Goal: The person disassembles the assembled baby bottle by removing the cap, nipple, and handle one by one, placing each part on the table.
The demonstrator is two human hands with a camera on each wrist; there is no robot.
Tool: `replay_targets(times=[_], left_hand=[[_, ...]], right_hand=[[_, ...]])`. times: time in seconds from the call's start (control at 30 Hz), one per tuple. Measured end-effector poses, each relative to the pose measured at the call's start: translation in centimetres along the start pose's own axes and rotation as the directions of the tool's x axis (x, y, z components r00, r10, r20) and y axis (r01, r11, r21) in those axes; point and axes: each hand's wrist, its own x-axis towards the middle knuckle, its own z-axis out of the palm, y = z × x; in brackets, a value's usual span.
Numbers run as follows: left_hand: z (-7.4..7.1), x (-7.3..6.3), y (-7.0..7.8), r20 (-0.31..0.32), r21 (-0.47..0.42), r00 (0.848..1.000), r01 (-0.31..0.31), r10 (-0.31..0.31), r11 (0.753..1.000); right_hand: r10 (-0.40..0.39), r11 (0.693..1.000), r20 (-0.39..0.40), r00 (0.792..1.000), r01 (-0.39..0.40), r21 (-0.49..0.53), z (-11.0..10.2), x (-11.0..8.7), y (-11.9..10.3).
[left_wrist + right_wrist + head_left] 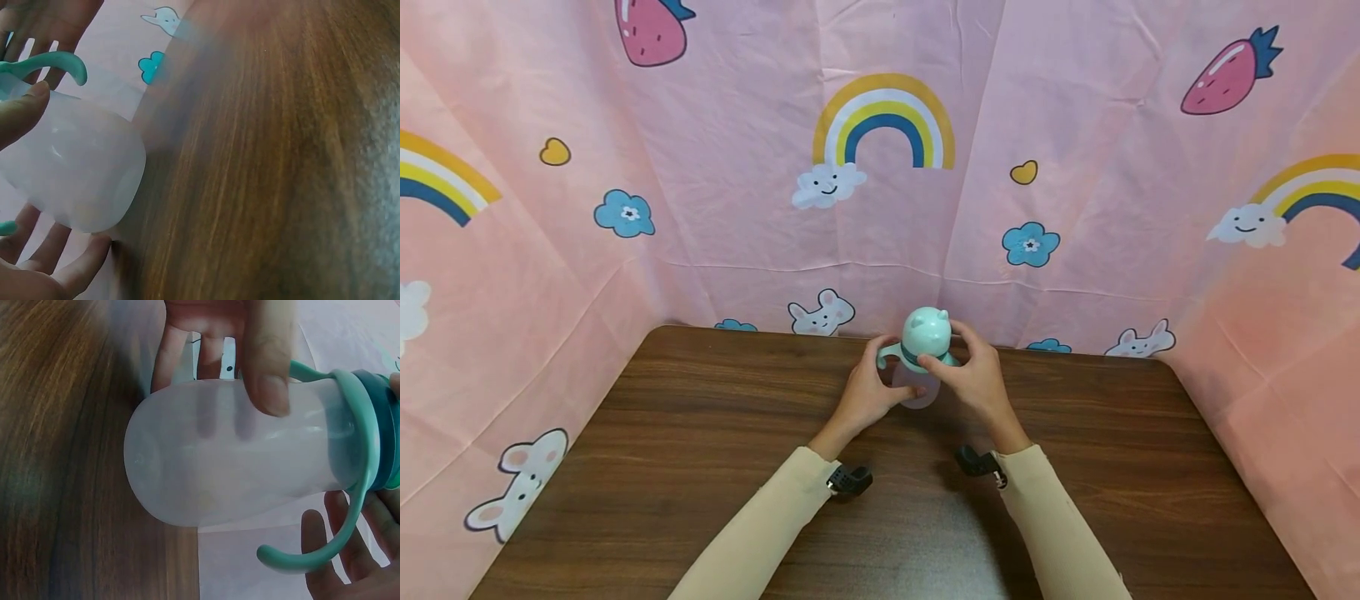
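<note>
Near the far edge of the table, a baby bottle (917, 395) stands roughly upright between both hands. Its body (206, 462) is translucent and looks uncoloured; the collar is dark teal and the two curved handles (312, 557) are mint green. A round mint cap (927, 331) with small ears tops it. My left hand (867, 385) grips the body from the left, thumb across the front and fingers behind. From the right, my right hand (976, 375) holds the cap and collar, thumb in front. Whether the base touches the table, I cannot tell.
A dark wood-grain table (700, 467) lies under the hands. Pink cloth (737, 208) printed with rainbows, strawberries and rabbits hangs behind and at both sides. Black straps (850, 480) sit at the wrists, over cream sleeves (760, 517).
</note>
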Motion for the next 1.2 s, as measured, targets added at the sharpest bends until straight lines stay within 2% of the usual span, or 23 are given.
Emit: replay_targets(times=[0.33, 0.47, 0.77, 1.2], left_hand=[[-0.30, -0.76, -0.30, 0.037, -0.097, 0.997, 0.069, -0.065, 0.993], [-0.43, -0.97, -0.41, 0.048, -0.121, 0.997, 0.072, -0.066, 0.990], [-0.49, -1.02, -0.47, 0.059, -0.127, 0.995, 0.090, -0.083, 0.988], [-0.41, -1.02, -0.68, 0.062, -0.135, 0.993, 0.110, -0.102, 0.985]], right_hand=[[-0.025, 0.999, -0.010, 1.000, 0.025, 0.021, -0.25, -0.06, 0.15], [-0.037, 0.999, -0.026, 0.999, 0.038, 0.020, -0.35, -0.10, 0.22], [-0.075, 0.995, -0.060, 0.995, 0.078, 0.062, -0.54, 0.11, 0.24], [-0.034, 0.998, -0.061, 0.998, 0.037, 0.048, -1.03, 0.17, -0.48]])
